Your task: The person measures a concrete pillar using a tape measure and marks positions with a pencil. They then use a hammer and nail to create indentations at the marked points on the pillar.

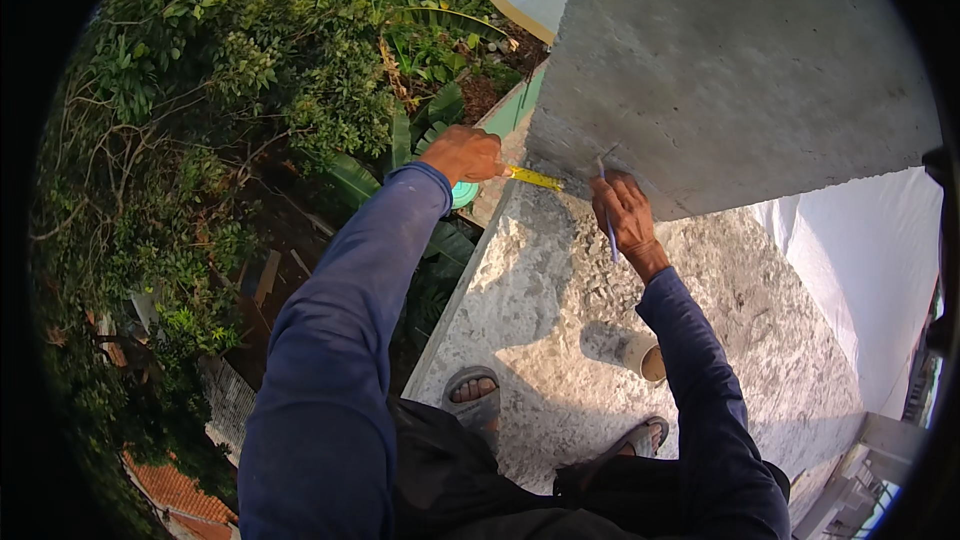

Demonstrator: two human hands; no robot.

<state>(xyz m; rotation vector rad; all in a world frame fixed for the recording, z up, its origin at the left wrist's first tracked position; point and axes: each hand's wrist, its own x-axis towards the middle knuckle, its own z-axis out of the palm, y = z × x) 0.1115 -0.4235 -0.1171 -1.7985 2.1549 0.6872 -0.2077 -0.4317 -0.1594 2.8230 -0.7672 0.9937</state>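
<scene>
Item, left hand [465, 153]: fingers clenched round the near end of a yellow tape-measure blade [537, 178], any case being hidden in the grip; the blade runs rightward to the foot of a grey cement-rendered wall [740, 60], contact at its tip not certain. Item, right hand [625, 215]: fingers grasping a slim pale-blue pencil or pen [613, 242], its upper end close to the wall's lower face; whether it touches cannot be told. Step in hand, by judgement: measuring and marking low on the wall; the next move calls for a steady blade and a firm, exact point against the render. Writing: no brand, label or lettering legible; the blade's graduations are too small to read. Item, pale cylindrical container [640, 352], brownish inside, standing on a rough concrete slab [540, 380] near the right forearm. Item, pair of grey sandals [470, 402], worn, feet apart on the slab. Item, white sheet [830, 270], spread to the right. Item, dense green foliage [220, 70] and orange roof tiles [180, 490], well below to the left.
</scene>
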